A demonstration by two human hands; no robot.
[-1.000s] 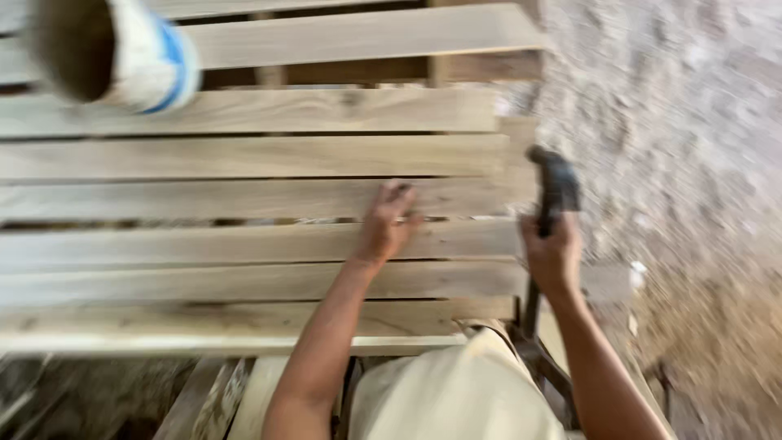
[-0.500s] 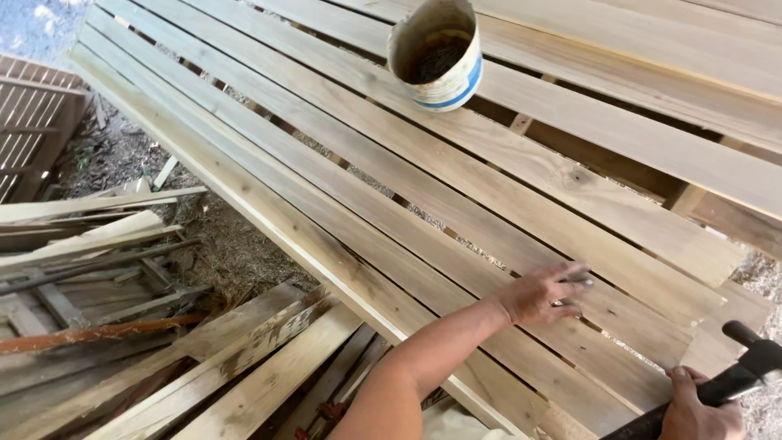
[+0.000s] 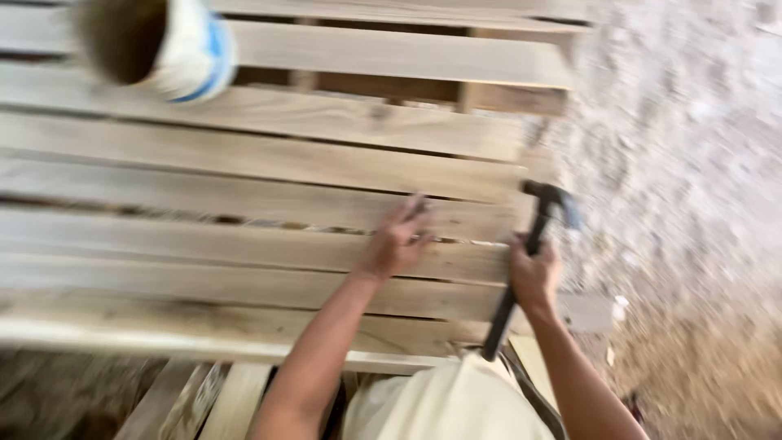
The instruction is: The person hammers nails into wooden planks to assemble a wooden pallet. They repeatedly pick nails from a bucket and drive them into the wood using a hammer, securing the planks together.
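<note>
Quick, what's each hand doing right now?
Left hand: open, fingers resting on a plank.
Right hand: closed around a hammer.

Background: bucket on the slats, loose lumber below, gritty ground at right.

White bucket with a blue band (image 3: 159,45) sits top left on the slats, tilted toward the camera, dark inside, blurred. Cross-battens (image 3: 466,96) show through the gaps near the top. Loose planks (image 3: 208,395) lie under the near edge, bottom left. Pale sandy ground (image 3: 692,163) fills the right side, with a small white scrap (image 3: 621,308) lying on it near the platform corner.
</note>
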